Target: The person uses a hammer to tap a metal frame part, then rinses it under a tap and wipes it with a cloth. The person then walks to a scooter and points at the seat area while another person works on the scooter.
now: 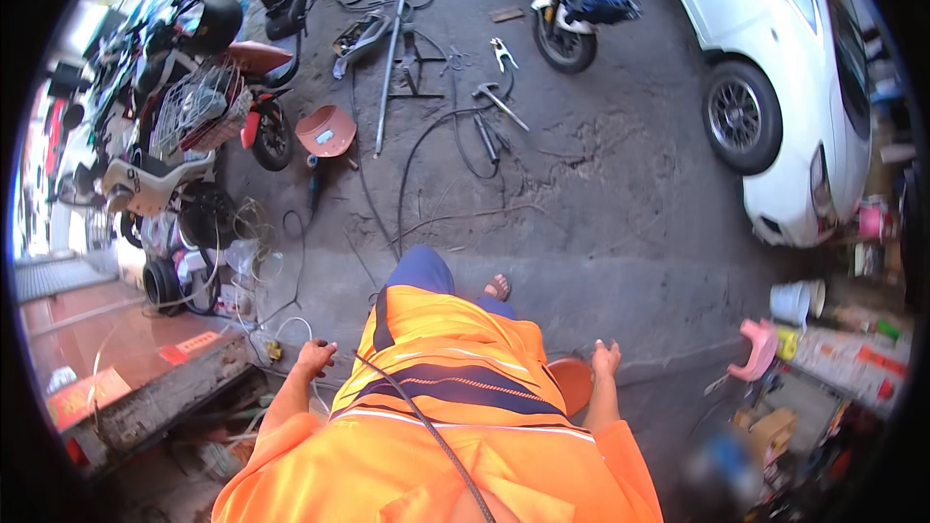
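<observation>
My left hand (pixel 315 358) hangs at my left side, fingers loosely apart, with nothing seen in it. Near it a thin pale hose (pixel 295 322) and a small brass-coloured fitting (pixel 275 351) show. On the other side my right hand (pixel 605 360) is raised a little, its fingers apart and nothing between them. A round reddish-brown seat or lid (pixel 572 385) is partly hidden behind my body, beside my right forearm. Ahead on the floor lie a hammer (pixel 502 107), a metal clamp (pixel 503 55), a long metal tube (pixel 390 73) and a reddish-brown welding shield (pixel 326 131).
Black cables (pixel 402 184) snake across the floor ahead. Scooters (pixel 203 107) crowd the left, and another scooter (pixel 567 24) stands ahead. A white car (pixel 775 68) is at the right. A pink plastic stool (pixel 754 349) stands by clutter on the right; a workbench edge (pixel 174 397) is at the left.
</observation>
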Tool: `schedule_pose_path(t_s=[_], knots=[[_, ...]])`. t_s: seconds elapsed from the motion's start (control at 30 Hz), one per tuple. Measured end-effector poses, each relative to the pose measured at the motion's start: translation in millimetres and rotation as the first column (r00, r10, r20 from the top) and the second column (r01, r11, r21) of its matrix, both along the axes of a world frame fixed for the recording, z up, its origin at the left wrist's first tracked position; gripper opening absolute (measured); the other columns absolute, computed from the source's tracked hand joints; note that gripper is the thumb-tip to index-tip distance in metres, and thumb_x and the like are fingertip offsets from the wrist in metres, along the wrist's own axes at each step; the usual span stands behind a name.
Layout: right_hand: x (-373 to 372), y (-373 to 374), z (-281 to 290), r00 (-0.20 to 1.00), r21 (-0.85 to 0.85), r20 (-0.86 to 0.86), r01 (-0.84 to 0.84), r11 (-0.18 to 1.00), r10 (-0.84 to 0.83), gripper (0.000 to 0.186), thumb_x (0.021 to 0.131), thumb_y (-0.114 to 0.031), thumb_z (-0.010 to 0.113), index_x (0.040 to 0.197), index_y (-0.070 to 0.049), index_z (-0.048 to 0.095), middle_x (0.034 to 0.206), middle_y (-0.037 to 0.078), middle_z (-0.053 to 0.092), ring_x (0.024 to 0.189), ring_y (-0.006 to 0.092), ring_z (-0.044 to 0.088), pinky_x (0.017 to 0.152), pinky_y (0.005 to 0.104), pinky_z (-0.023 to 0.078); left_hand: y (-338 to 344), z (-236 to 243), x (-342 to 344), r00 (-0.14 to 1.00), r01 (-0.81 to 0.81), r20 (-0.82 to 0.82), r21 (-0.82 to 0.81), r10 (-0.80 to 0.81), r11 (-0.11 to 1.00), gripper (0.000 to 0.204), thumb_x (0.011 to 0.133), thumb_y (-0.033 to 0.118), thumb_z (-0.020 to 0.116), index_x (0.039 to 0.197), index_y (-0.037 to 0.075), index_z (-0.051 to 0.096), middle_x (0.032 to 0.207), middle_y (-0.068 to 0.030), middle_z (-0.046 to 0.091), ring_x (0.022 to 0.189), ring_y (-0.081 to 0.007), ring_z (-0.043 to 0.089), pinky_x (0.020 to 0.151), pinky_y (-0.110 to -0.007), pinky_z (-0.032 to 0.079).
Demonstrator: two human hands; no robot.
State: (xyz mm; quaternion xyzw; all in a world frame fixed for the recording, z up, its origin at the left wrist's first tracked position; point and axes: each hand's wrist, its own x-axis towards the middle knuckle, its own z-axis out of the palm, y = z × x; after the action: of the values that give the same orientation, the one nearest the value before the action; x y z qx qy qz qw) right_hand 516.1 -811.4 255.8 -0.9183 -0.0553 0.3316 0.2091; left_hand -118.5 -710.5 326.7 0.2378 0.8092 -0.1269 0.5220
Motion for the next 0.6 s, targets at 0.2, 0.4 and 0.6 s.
schedule_pose_path(t_s=[0.2, 0.4, 0.6], knots=[[45, 211, -29, 0.983, 0.164, -0.090, -0.141, 0.976, 0.157, 0.047, 0.086, -0.010, 0.061, 0.128, 0.004, 0.048, 0.095, 0.013, 0.062, 0.055, 0.0122, 0.054, 0.042, 0.0254, 0.040, 4, -43, -5, 0.990, -0.137, -0.001, -0.098, 0.138, 0.986, 0.052, 0.087, 0.031, 0.063, 0.124, -0.003, 0.051, 0.097, -0.0145, 0.067, 0.076, -0.0258, 0.068, 0.053, -0.043, 0.054], [29, 393, -76, 0.948, 0.146, 0.004, -0.315, 0.938, 0.318, 0.048, 0.083, -0.009, 0.063, 0.127, 0.003, 0.050, 0.075, 0.007, 0.061, 0.055, 0.0113, 0.054, 0.044, 0.0251, 0.041, 168, -105, -39, 0.983, 0.133, -0.119, -0.057, -0.139, 0.989, 0.072, 0.080, 0.034, 0.071, 0.131, -0.010, 0.042, 0.118, -0.0278, 0.057, 0.117, -0.0357, 0.053, 0.089, -0.045, 0.048], [-64, 547, -35, 0.849, -0.002, -0.126, -0.517, 0.856, 0.512, 0.048, 0.080, -0.024, 0.065, 0.119, 0.002, 0.059, 0.116, 0.021, 0.062, 0.110, 0.0294, 0.059, 0.095, 0.0356, 0.044, 488, -46, -68, 0.972, 0.159, -0.222, 0.359, -0.082, 0.920, 0.081, 0.074, 0.047, 0.069, 0.133, -0.002, 0.042, 0.128, -0.0262, 0.051, 0.123, -0.0348, 0.048, 0.101, -0.038, 0.040]])
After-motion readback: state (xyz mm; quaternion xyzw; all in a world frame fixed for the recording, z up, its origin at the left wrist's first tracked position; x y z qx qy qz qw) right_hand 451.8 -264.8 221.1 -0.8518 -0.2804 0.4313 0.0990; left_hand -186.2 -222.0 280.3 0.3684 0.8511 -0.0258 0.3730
